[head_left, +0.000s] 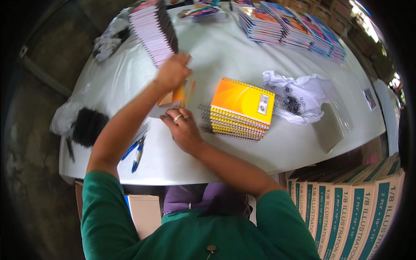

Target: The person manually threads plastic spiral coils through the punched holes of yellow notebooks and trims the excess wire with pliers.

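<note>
An orange notebook (177, 96) lies on the table in front of me, partly hidden by my arm and hands. Just beyond it is my left hand (173, 73), blurred, its fingers curled closed; anything inside them is hidden. My right hand (185, 132), with rings on it, has bent fingers gripping the notebook's near edge. To the right stands a stack of yellow and orange notebooks (242, 104) with wire spirals along their edges. Several loose dark wire coils (205, 119) lie against its left side.
Blue-handled pliers (135, 154) and a bundle of black coils (89, 126) lie left. Crumpled white paper (299, 97) holds more coils. A tall stack of spiral-bound notebooks (151, 32) and stacks of colourful books (286, 28) stand farther back. Cardboard boxes (346, 208) stand lower right.
</note>
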Motion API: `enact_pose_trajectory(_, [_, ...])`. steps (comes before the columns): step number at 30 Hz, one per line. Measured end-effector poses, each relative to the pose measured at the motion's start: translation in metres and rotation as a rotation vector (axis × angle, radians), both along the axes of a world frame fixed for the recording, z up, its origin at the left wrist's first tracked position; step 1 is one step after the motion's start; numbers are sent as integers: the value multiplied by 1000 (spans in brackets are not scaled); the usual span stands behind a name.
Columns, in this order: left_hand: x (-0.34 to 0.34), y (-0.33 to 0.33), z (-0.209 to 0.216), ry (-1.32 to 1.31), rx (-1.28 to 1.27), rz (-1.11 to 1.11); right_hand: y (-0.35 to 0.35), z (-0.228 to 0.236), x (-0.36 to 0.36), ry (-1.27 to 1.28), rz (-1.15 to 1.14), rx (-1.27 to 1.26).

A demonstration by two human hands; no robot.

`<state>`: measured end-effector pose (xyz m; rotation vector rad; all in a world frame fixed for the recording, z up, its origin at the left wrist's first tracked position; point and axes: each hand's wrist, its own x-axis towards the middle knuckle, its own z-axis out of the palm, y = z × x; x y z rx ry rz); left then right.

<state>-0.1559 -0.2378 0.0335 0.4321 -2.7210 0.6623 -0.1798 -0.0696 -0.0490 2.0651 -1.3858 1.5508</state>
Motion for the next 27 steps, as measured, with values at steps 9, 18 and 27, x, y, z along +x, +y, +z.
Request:
enact_pose_trajectory(9, [85, 80, 20, 47, 1132, 166, 15, -1, -13, 50, 14, -82])
enact_pose_trajectory(18, [144, 165, -32, 514, 652, 73, 74, 32, 29, -979, 34, -83])
enact_pose_trajectory(27, [137, 238, -57, 886, 691, 71, 128, -2, -20, -1451, 473, 545])
